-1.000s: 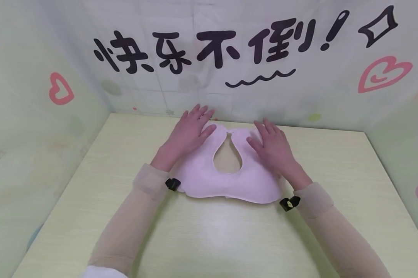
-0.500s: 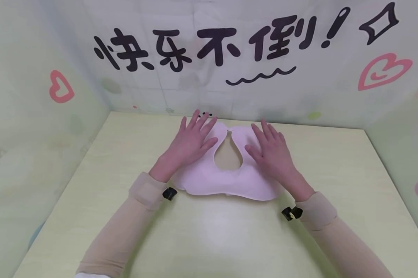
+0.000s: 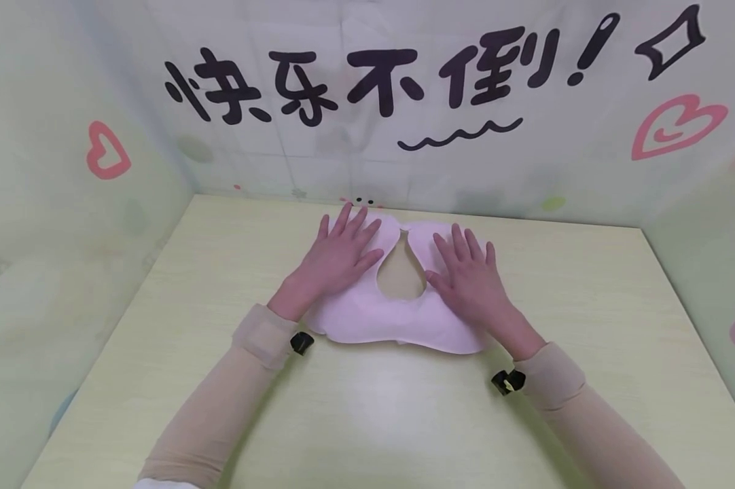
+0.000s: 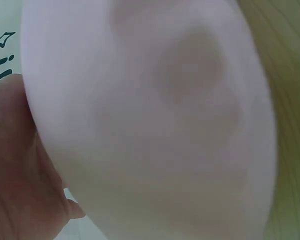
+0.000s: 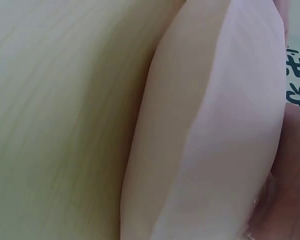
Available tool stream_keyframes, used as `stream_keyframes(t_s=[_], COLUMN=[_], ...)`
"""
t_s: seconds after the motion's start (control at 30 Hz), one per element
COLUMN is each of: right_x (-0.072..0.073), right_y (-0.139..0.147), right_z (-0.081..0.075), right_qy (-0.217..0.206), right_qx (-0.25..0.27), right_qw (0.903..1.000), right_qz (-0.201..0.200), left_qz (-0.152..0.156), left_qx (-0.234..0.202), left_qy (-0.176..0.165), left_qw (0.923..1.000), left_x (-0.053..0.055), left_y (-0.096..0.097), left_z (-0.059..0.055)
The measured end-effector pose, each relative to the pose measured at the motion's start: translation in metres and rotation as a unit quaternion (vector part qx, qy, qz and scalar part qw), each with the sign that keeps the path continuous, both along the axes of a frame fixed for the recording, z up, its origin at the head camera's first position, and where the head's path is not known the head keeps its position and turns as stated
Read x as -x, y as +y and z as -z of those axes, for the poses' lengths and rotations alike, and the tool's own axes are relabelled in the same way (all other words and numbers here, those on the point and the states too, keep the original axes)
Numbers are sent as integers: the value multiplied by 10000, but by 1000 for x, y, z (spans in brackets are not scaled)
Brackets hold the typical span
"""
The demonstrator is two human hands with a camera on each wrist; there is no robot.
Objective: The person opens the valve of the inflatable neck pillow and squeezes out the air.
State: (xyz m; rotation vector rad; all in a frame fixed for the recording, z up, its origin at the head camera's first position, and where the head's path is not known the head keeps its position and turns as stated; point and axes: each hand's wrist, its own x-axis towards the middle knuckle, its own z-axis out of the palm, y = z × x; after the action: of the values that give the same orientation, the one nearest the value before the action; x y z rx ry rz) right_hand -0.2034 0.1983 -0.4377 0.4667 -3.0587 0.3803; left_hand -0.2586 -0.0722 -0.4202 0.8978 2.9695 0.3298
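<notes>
A pale pink U-shaped neck pillow (image 3: 392, 322) lies on the table, its two ends meeting at the far side around a teardrop opening. On its left arm rests my left hand (image 3: 337, 258), fingers straight and spread. My right hand (image 3: 474, 282) lies over the right arm with fingers extended, its thumb by the edge of the opening. The left wrist view is mostly filled by the pillow's puffy side (image 4: 150, 125), with part of the left hand (image 4: 20, 165) behind it. From the right wrist, the pillow's seamed edge (image 5: 210, 120) shows, part of the right hand (image 5: 292, 175) beyond it.
The pale wooden table (image 3: 380, 421) extends in front of the pillow and to both sides. Close behind stands a light backdrop (image 3: 251, 159) with large black characters and pink hearts. Similar printed sheets hang along the left and right sides.
My right hand has shifted inward and slightly nearer on the pillow, its fingers spreading. The left hand has moved a little nearer, fingers still flat. The pillow stays nearly in place.
</notes>
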Motion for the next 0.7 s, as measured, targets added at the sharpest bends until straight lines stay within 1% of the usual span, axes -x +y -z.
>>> stream_keyframes(t_s=[0.2,0.33,0.5,0.7], right_x=[0,1,0,2], right_y=[-3,-3,-3,-3], right_z=[4,9,15,18], right_qy=[55,89,54,51], right_qx=[-59,-75,-13,-65], right_qw=[9999,9999,9999,9999], right_qz=[-79,-96,-103,-78], left_qz=[-21,-22,-38,-36], left_qx=[54,0,75,37], left_qy=[-77,-170,-281,-353], left_qw=[10000,9999,9996,9994], left_x=[3,3,2,3], left_y=[0,0,0,0], left_z=[5,9,13,15])
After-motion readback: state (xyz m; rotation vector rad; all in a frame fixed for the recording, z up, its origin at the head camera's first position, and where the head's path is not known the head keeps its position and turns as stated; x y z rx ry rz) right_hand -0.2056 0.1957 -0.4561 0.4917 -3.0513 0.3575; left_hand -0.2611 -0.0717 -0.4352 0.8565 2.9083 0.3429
